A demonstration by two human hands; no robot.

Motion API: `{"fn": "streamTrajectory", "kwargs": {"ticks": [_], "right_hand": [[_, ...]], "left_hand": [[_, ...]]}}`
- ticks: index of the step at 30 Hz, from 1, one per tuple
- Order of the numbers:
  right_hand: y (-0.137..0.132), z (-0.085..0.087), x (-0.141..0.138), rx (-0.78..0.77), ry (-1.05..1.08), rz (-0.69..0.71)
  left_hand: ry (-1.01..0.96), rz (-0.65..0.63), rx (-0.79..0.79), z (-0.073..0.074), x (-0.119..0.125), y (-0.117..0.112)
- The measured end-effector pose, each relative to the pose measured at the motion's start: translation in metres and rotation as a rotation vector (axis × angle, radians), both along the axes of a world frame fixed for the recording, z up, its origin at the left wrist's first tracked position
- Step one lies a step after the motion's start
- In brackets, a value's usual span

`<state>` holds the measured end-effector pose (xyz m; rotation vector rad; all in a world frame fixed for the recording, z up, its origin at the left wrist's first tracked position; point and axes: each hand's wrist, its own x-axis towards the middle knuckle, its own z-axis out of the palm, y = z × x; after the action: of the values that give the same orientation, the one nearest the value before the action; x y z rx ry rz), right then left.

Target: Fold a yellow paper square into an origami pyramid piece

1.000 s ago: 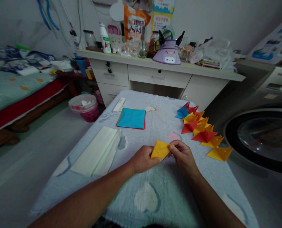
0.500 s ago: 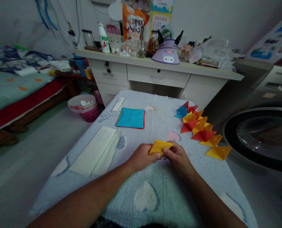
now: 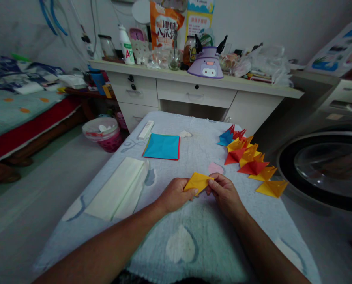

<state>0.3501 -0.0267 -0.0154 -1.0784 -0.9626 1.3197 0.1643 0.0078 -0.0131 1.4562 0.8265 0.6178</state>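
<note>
A folded piece of yellow origami paper (image 3: 198,181), roughly diamond-shaped, is held just above the cloth-covered table (image 3: 176,217). My left hand (image 3: 176,194) grips its left side, with the thumb along the lower edge. At its right corner, my right hand (image 3: 222,190) pinches the paper between thumb and fingers. To the right stands a row of folded paper pieces (image 3: 253,167) in yellow, red and blue, with pointed tips. A stack of square paper (image 3: 161,146), blue on top with red showing at the edge, lies beyond my left hand.
Left on the table are a folded pale cloth or paper (image 3: 117,189) and a small white box (image 3: 146,130). A cluttered white desk (image 3: 196,92) stands behind. A washing machine (image 3: 336,118) is at right, a pink bin (image 3: 105,134) and a bed (image 3: 30,114) at left.
My right thumb and fingers have shifted from the paper's lower middle to its right corner. My left hand keeps its grip. The view has shifted slightly.
</note>
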Motion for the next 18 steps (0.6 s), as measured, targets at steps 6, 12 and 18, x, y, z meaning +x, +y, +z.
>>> {"fn": "streamTrajectory", "kwargs": {"ticks": [6, 12, 18], "right_hand": [[0.0035, -0.0001, 0.0016, -0.022, 0.133, -0.045], [0.0024, 0.0034, 0.0021, -0.014, 0.175, 0.015], [0.0003, 0.0052, 0.0019, 0.002, 0.191, 0.070]], "left_hand": [[-0.215, -0.038, -0.137, -0.0007, -0.0036, 0.0025], [-0.419, -0.133, -0.535, -0.0066, -0.0027, 0.0064], [-0.383, -0.198, -0.600, -0.0002, -0.0063, 0.0047]]}}
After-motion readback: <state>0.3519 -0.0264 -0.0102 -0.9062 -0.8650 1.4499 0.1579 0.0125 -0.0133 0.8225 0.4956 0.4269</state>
